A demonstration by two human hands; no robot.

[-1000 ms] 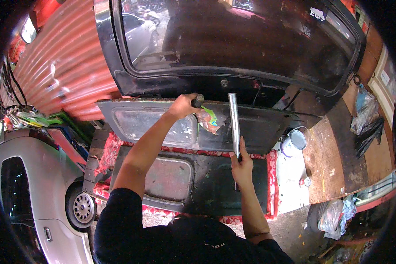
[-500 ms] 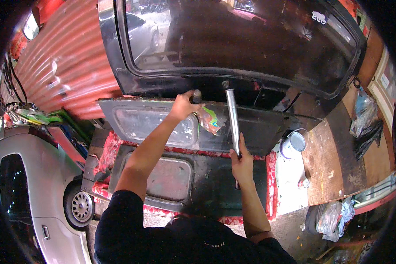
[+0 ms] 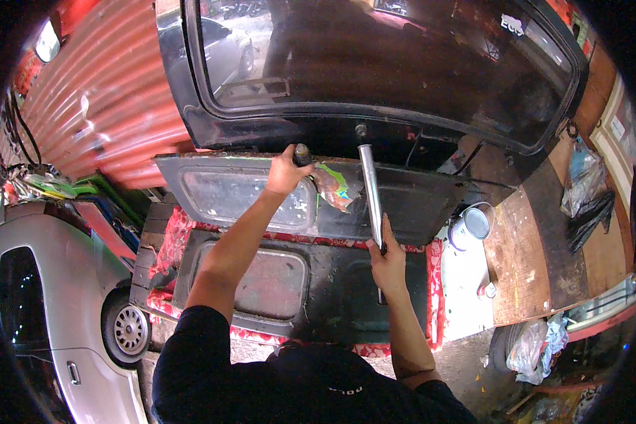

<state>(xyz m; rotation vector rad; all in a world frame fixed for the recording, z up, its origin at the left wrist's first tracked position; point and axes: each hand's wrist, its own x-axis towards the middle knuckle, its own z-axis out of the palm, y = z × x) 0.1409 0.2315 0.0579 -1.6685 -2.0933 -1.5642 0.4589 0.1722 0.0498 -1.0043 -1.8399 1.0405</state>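
Observation:
My left hand [image 3: 286, 174] is wrapped round a short dark cylinder [image 3: 302, 155] with a paler rounded end, at the upper edge of a dark vehicle panel [image 3: 417, 198]. Beside its fingers, the panel has a ragged green and brown patch [image 3: 334, 189]. Lower to the right, my right hand [image 3: 388, 260] grips a long silver metal tube [image 3: 371, 187] near its dark lower end. The tube leans slightly left, its top near a small round knob [image 3: 361, 131]; whether they join I cannot tell. Closer to me lies another dark panel [image 3: 343, 297] on red-and-white cloth [image 3: 434, 283].
A large black vehicle hatch with a window [image 3: 374, 63] stands behind the panels. A paint can [image 3: 471, 226] sits on the wooden boards [image 3: 523, 261] at right. Red corrugated sheeting [image 3: 113, 106] and a silver car [image 3: 56, 283] are at left. Plastic bags [image 3: 586, 184] hang at right.
My left hand has shifted left along the panel edge with the dark cylinder, showing more of the green and brown patch. The silver tube and my right hand have moved slightly left.

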